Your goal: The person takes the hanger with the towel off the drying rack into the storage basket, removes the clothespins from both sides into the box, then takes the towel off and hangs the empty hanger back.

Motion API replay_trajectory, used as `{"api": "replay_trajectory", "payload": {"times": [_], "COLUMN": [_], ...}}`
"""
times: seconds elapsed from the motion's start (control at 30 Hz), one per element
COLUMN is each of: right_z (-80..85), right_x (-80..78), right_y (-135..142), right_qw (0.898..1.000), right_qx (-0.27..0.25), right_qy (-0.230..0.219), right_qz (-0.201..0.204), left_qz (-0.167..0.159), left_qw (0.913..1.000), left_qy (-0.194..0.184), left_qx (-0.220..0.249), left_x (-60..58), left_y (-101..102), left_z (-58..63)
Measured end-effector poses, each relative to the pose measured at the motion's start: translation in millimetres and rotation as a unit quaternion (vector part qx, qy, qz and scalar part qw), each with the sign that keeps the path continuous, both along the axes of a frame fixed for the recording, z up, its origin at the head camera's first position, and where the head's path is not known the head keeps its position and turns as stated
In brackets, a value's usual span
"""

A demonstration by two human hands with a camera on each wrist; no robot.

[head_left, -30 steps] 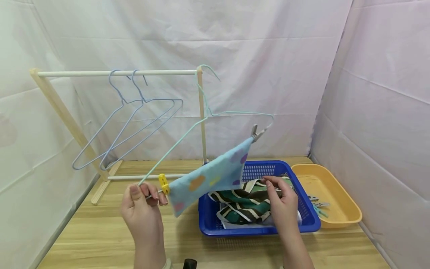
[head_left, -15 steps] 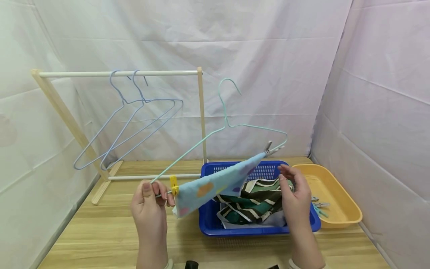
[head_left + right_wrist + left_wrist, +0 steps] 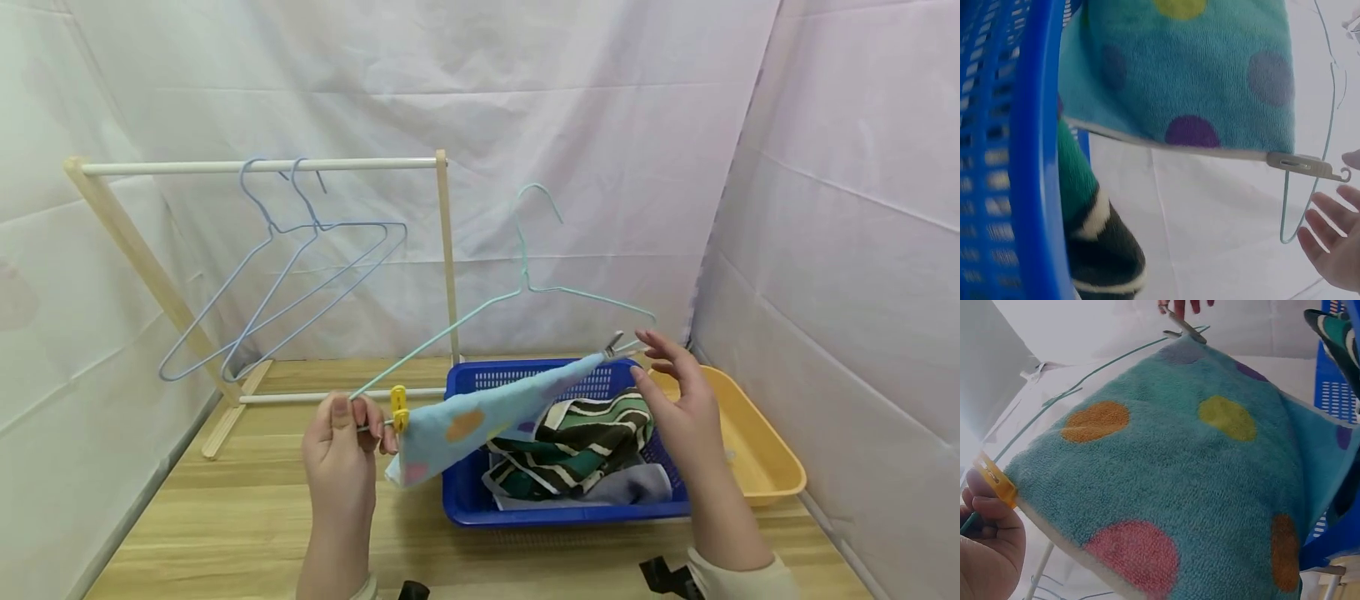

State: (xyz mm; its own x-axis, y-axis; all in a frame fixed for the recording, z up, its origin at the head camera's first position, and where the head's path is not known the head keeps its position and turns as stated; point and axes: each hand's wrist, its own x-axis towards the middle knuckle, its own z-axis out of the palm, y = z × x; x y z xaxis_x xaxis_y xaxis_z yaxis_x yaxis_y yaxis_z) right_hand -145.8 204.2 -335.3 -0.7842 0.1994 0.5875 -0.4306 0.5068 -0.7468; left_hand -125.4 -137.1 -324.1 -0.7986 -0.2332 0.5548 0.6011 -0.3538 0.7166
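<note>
My left hand [image 3: 342, 458] grips the left corner of a mint-green wire hanger [image 3: 526, 279], held tilted with its hook up. A light-blue towel with coloured spots [image 3: 465, 425] hangs from the hanger's lower bar. Beside my left fingers a yellow clothespin [image 3: 400, 408] clips one towel corner; a grey clothespin [image 3: 614, 345] clips the other, near the hanger's right end. My right hand [image 3: 686, 408] is at that end, fingers spread and loosely bent. In the right wrist view its fingertips [image 3: 1314, 215] are right by the wire, close to the grey clothespin [image 3: 1304, 165].
Below the towel stands a blue basket [image 3: 558, 518] holding a green-and-brown striped cloth [image 3: 581, 442] and a grey cloth [image 3: 633, 485]. A yellow tray [image 3: 765, 433] is at the right. Two blue hangers [image 3: 271, 225] hang on the rack's white bar [image 3: 360, 164] at the left.
The hanger and towel have moved right and down with my left hand, the hook leaving the rack's post. My right hand has moved from over the basket up to the hanger's right end.
</note>
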Motion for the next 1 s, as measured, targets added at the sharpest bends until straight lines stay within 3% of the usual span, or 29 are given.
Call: {"api": "replay_trajectory", "payload": {"times": [0.1, 0.33, 0.63, 0.83, 1.0], "right_z": [1.4, 4.8, 8.3, 7.6, 5.4], "right_x": [-2.8, -9.1, -6.2, -2.8, -3.0], "right_y": [5, 17, 36, 45, 46], "right_qw": [0.999, 0.990, 0.981, 0.982, 0.981], "right_qx": [0.011, 0.007, 0.022, 0.086, 0.110], "right_qy": [0.001, 0.064, 0.044, 0.018, 0.003], "right_qz": [0.030, 0.126, 0.187, 0.169, 0.156], "left_qz": [-0.006, -0.033, -0.063, -0.069, -0.099], "left_qw": [0.9999, 0.9986, 0.9966, 0.9965, 0.9939], "left_qy": [0.003, 0.024, 0.031, -0.007, -0.002], "left_qx": [-0.010, -0.033, -0.043, -0.048, -0.048], "left_x": [-0.7, -6.6, -17.3, -19.0, -20.2], "left_y": [0, 4, 4, -1, -7], "left_z": [0.1, 1.8, 4.4, 2.9, -0.8]}}
